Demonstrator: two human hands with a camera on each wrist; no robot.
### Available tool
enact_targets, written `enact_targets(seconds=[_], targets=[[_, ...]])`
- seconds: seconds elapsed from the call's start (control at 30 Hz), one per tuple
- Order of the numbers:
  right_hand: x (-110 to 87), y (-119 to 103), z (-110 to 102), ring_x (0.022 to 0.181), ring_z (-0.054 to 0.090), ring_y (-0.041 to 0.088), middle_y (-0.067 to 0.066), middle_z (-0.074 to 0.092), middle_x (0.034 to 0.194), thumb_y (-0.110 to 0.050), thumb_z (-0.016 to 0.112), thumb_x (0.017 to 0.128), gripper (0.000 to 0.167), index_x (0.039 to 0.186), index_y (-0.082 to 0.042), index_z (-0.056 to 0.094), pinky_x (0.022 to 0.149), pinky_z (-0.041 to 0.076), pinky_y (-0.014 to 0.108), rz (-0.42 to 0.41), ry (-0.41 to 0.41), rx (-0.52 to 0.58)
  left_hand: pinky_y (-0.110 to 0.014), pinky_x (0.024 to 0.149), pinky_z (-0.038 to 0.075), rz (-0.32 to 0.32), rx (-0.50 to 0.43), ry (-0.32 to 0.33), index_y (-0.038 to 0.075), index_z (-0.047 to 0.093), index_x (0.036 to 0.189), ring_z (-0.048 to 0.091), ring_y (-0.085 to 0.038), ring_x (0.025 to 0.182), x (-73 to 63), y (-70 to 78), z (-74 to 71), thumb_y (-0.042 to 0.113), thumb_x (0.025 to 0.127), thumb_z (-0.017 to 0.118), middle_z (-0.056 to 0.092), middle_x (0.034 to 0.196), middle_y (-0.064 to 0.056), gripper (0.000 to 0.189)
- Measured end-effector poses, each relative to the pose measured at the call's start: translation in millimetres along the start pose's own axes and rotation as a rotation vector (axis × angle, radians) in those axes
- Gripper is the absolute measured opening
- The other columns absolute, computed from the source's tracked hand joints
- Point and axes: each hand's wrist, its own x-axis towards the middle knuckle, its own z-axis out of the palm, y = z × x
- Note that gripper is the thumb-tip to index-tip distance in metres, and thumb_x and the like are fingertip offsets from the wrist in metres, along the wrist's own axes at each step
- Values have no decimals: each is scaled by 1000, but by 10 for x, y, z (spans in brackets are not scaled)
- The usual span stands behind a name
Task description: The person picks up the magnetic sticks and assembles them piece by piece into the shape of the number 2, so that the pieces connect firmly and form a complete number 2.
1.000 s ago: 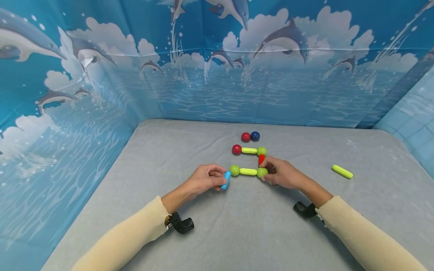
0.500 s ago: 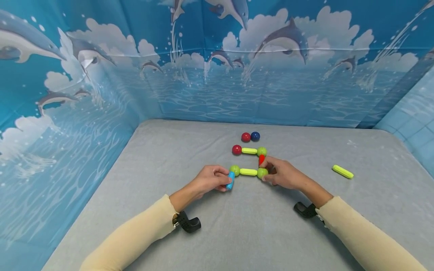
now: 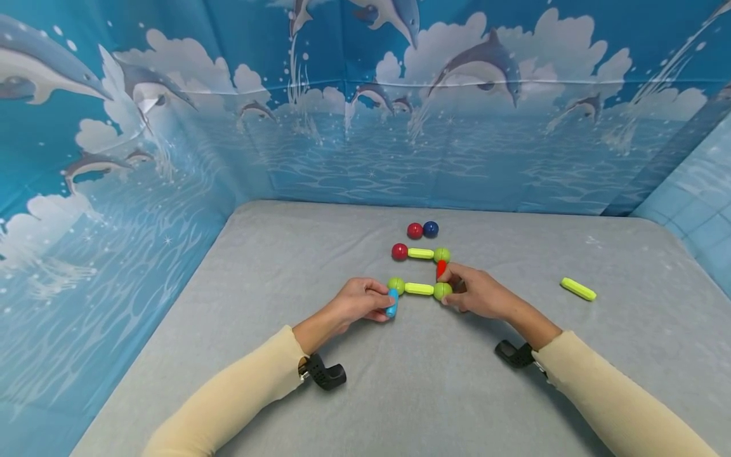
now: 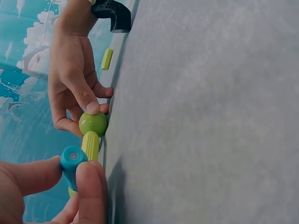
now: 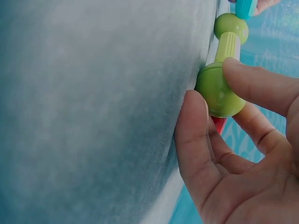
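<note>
Thumb and fingers of my left hand (image 3: pixel 355 301) pinch a light-blue magnetic rod (image 3: pixel 392 303). Its far end meets the left green ball (image 3: pixel 396 285); a silvery disc shows on its near end in the left wrist view. My right hand (image 3: pixel 478 292) grips the right green ball (image 5: pixel 219 91) between thumb and fingers. A yellow-green rod (image 3: pixel 419 289) joins these two balls. From the gripped ball a red rod (image 3: pixel 441 270), partly hidden by fingers, leads back to another green ball (image 3: pixel 441 254). There a second yellow-green rod (image 3: pixel 421 253) runs left to a red ball (image 3: pixel 400 252).
Behind the joined pieces, a loose red ball (image 3: pixel 415 230) and a dark-blue ball (image 3: pixel 431 229) sit side by side. One yellow-green rod (image 3: pixel 579 289) lies alone at the right. Grey cloth (image 3: pixel 320 241) covers the table, with a dolphin-print curtain (image 3: pixel 365 158) around its back and sides.
My left hand has shifted right with the light-blue rod, bringing it from beside the left green ball to the ball's front. The right hand has kept its grip in place.
</note>
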Motion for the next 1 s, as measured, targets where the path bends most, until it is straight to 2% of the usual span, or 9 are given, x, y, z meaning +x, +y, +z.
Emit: enact_targets(seconds=[0.4,0.57,0.7,0.83,1.0], targets=[[8,3,-10,78,61,19,16,62,109,-9,67,93,25,114,-7,55,68,55,32,5,-7,4,-21,64,58,-9,-34,-28,-5,58,118,65,-8,66,3,-17,15,5,94,64,66,83,-2,27],[12,-1,-7,79,61,19,17,61,110,-10,68,93,26,115,-7,55,68,55,32,10,-11,17,-21,62,57,-13,0,-38,-3,58,117,65,-7,65,-23,-14,-2,9,97,61,67,83,-2,24],[8,-5,-3,80,61,20,17,62,111,-9,68,93,26,115,-7,55,67,54,32,5,-4,25,-21,62,57,-3,47,-37,-1,60,115,65,-8,66,-36,-15,-46,11,99,58,66,89,-4,21],[8,-6,2,79,61,19,17,63,109,-9,68,92,25,115,-7,57,65,54,32,-6,4,19,-23,62,57,58,136,7,0,62,113,65,-10,66,-13,-9,-120,11,98,58,68,97,-11,19],[7,-3,3,80,61,19,17,63,108,-7,69,91,25,114,-6,58,64,54,32,-20,28,-8,-24,62,55,181,315,62,2,64,115,64,-12,71,86,43,-222,11,97,61,67,104,-13,20]])
